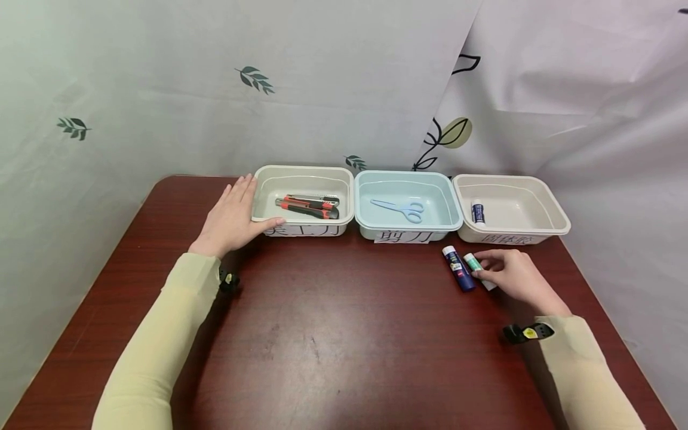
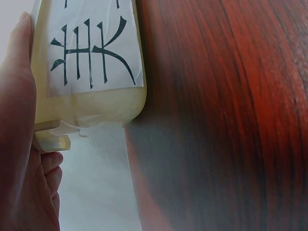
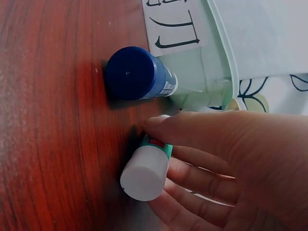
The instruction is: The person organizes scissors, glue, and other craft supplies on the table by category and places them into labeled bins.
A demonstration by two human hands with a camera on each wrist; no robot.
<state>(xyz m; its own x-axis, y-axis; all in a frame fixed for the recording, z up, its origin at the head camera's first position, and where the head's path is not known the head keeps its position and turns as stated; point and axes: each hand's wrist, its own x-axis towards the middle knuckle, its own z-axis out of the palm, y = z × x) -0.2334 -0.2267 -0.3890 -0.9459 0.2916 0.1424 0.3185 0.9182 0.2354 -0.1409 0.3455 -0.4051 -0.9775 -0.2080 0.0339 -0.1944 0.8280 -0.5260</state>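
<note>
In the head view my left hand (image 1: 231,215) rests on the left end of a cream bin (image 1: 303,172), fingers straight along its side rim and thumb at the front rim. Box cutters (image 1: 309,206) in red and black lie inside that bin. My right hand (image 1: 510,272) pinches a white-and-green glue stick (image 3: 147,171) between thumb and fingers, low over the table. Just left of it lies a larger dark blue glue stick (image 1: 458,269) with a white end, its blue end (image 3: 130,73) facing the right wrist camera.
A light blue bin (image 1: 408,177) in the middle holds blue scissors (image 1: 400,208). The right cream bin (image 1: 516,230) contains a small blue glue stick (image 1: 478,214). Paper labels with handwriting are on the bins' fronts. Behind the brown table (image 1: 333,334) hangs a pale patterned cloth (image 1: 322,89).
</note>
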